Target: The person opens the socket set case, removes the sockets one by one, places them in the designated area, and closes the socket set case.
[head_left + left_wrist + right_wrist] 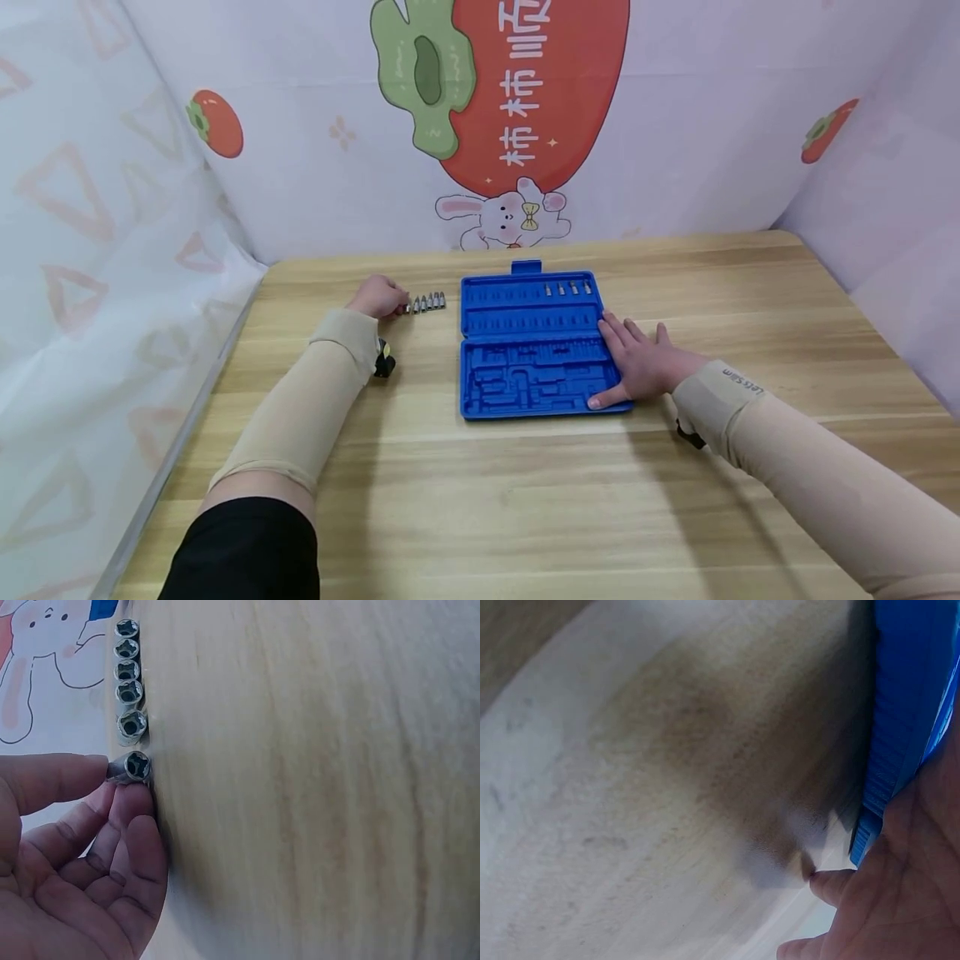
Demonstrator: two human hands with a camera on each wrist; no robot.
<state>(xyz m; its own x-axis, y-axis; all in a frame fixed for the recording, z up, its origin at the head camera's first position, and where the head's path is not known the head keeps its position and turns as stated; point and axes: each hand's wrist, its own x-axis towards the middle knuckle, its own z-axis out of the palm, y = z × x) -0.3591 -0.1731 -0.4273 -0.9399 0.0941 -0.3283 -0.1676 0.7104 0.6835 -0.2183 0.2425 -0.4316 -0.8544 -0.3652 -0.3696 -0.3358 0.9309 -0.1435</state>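
Note:
At the left end of a row of small silver sockets (429,302), my left hand (377,297) pinches the last socket (136,765) between thumb and fingers. In the left wrist view its hollow end faces the camera, and the other sockets (129,691) stretch away in line beyond it. An unfolded blue plastic tool case (495,337) lies flat to the right of the row. Several silver pieces (561,289) sit in slots at the upper right of its far half. My right hand (641,362), fingers spread, rests on the case's right edge.
The wooden table (480,500) carries the case and the sockets. Behind it stands a white printed backdrop (300,183), with more white sheeting along the left side (90,292) and right side. A latch tab (527,267) sticks out at the case's far edge.

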